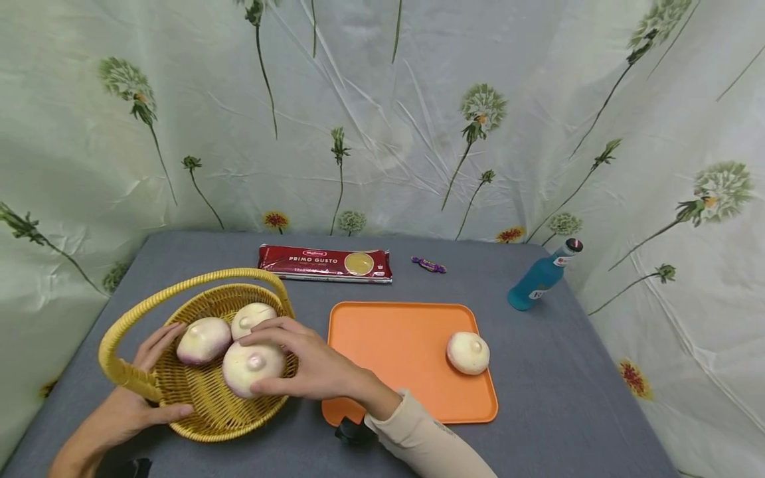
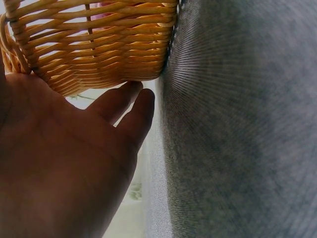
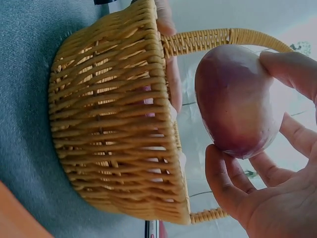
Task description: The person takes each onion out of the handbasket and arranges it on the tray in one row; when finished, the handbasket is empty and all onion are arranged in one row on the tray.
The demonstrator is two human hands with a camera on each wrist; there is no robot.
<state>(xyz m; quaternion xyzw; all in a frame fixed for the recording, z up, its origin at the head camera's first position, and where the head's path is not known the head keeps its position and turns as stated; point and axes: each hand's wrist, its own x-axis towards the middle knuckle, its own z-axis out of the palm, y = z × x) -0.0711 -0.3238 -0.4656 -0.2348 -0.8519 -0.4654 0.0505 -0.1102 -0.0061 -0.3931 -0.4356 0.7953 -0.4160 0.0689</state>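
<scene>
My right hand pinches a white and purple turnip between thumb and fingers. In the right wrist view, this turnip hangs above the rim of the yellow wicker basket, its purple underside showing. Inside the basket are two other turnips, one on the left and one at the back, partly covered by my fingers. My left hand grips the basket's left side, thumb over the rim; the left wrist view has its fingers along the outer weave. A further turnip lies on the orange tray.
The orange tray lies right of the basket. Behind are a red spaghetti packet and a purple-wrapped candy. At the right stands a blue bottle with a dark cap. The basket's tall handle arches over its back left.
</scene>
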